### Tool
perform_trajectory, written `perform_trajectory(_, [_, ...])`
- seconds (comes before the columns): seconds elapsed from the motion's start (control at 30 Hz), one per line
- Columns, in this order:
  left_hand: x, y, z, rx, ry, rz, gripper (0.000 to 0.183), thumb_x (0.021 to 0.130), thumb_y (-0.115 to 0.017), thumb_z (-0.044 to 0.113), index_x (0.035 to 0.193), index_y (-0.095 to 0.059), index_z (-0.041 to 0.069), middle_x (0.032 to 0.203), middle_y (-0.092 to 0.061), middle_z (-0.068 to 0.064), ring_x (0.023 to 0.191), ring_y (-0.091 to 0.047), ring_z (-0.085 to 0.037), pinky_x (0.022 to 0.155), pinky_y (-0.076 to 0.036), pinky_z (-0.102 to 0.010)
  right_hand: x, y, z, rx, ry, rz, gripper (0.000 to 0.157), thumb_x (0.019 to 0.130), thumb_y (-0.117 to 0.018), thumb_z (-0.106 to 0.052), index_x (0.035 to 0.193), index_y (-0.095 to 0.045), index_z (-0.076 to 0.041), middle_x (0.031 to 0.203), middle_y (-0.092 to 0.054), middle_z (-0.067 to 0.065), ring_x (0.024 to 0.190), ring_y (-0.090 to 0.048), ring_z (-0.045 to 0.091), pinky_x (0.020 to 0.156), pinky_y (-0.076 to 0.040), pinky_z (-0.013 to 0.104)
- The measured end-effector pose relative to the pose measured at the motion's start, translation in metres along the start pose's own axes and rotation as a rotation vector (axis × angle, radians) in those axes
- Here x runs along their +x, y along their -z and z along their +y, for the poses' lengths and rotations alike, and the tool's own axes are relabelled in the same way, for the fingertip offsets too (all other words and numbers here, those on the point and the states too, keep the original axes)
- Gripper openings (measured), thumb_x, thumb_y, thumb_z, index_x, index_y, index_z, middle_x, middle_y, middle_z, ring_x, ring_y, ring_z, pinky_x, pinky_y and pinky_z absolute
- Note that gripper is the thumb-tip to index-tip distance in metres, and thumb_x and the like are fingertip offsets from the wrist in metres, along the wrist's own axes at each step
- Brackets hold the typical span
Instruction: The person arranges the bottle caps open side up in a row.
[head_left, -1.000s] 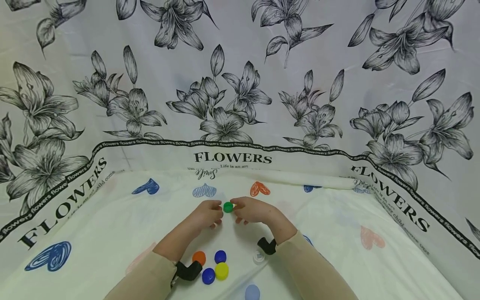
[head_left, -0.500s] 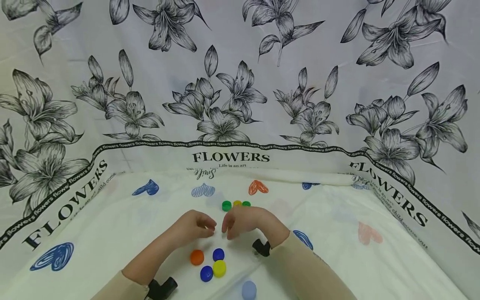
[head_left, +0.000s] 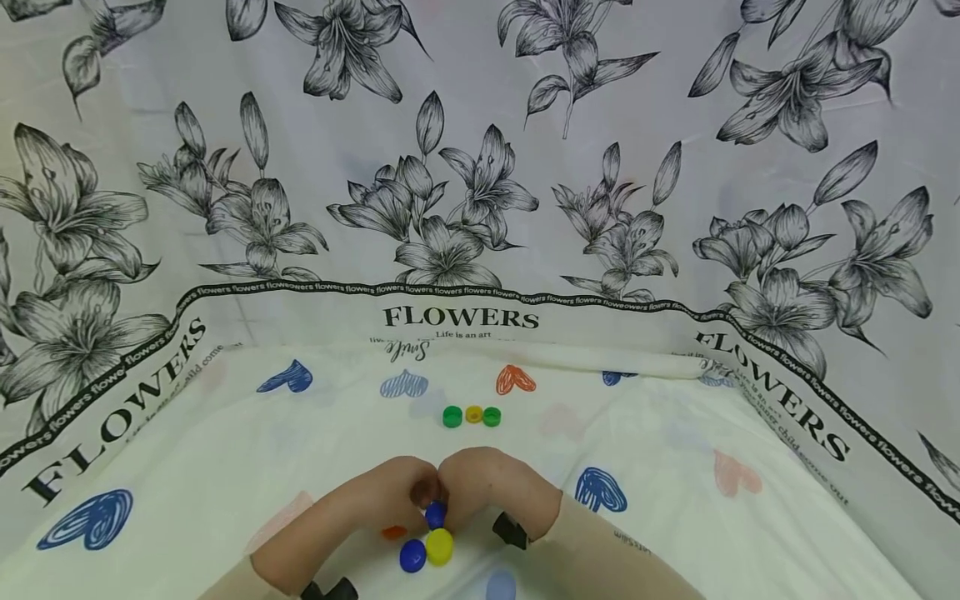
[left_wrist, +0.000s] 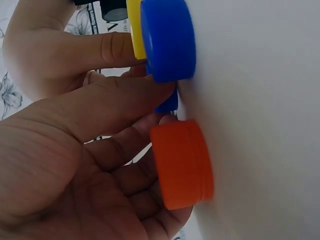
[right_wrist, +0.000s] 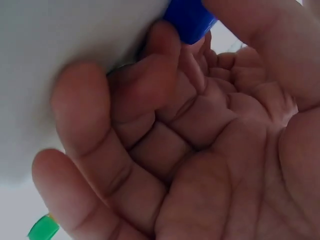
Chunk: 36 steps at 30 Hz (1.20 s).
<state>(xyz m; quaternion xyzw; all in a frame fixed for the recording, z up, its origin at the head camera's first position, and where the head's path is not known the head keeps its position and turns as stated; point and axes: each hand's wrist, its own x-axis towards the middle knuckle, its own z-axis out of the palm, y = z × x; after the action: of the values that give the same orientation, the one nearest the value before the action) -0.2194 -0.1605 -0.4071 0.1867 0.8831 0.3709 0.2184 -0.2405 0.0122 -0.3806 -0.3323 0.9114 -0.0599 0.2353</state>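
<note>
I could pass between fingers (head_left: 424, 492) and left green cap (head_left: 452, 417); yellow cap (head_left: 439, 547) and near blue cap (head_left: 412, 556), seemingly touching, block me.

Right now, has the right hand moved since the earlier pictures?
Yes: in the head view, the right hand has pulled back from the orange heart print, toward the nearer yellow bottle cap.

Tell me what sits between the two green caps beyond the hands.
A yellow cap lies between the left green cap and the right green cap; the head view shows it.
</note>
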Motion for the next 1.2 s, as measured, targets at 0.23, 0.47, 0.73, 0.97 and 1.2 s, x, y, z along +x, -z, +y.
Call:
perform_trajectory(0.23, [0.001,-0.003,0.006,0.049,-0.034,0.014,0.029,0.077,-0.085,-0.002,0.097,-0.069,0.011,0.085,-0.062,0.000,0.082,-0.056,-0.022,0.079,-0.051,-0.038,-0.003,0.002,-0.003,-0.036,-0.032,0.033,0.025,0.079,-0.088,-0.026,0.077,-0.065,-0.014,0.065,-0.053,-0.005,0.061,-0.047,0.011,0.059,-0.037,0.025])
perform_trajectory(0.47, [0.001,-0.005,0.005,0.059,-0.026,0.014,0.026,0.079,-0.084,-0.001,0.096,-0.069,0.011,0.084,-0.062,0.001,0.081,-0.056,-0.022,0.078,-0.051,-0.037,-0.002,-0.001,0.000,-0.001,-0.032,0.020,0.023,0.080,-0.088,-0.027,0.082,-0.068,-0.013,0.066,-0.055,-0.005,0.063,-0.048,0.011,0.061,-0.038,0.025])
perform_trajectory(0.73, [-0.005,-0.001,0.004,0.023,0.000,0.030,0.021,0.082,-0.083,0.003,0.100,-0.073,0.007,0.086,-0.065,0.000,0.081,-0.058,-0.023,0.080,-0.054,-0.041,-0.001,0.002,0.001,0.032,-0.059,0.001,0.016,0.085,-0.085,-0.023,0.090,-0.073,-0.013,0.075,-0.063,-0.007,0.068,-0.054,0.011,0.067,-0.047,0.026])
perform_trajectory(0.97, [-0.006,0.006,0.004,0.010,0.003,0.078,0.017,0.087,-0.079,0.004,0.104,-0.078,0.006,0.088,-0.071,0.001,0.079,-0.061,-0.020,0.081,-0.056,-0.041,-0.003,0.010,0.006,0.052,-0.010,0.039,0.008,0.092,-0.078,-0.019,0.096,-0.076,-0.013,0.078,-0.063,-0.009,0.070,-0.057,0.010,0.067,-0.049,0.025])
perform_trajectory(1.2, [-0.006,0.014,0.007,-0.036,0.029,0.180,0.016,0.093,-0.075,0.011,0.106,-0.079,0.004,0.093,-0.075,-0.002,0.079,-0.062,-0.019,0.080,-0.056,-0.039,-0.004,0.025,0.012,0.119,0.047,0.153,0.016,0.096,-0.073,-0.012,0.109,-0.080,-0.012,0.087,-0.070,-0.009,0.072,-0.058,0.007,0.069,-0.051,0.021])
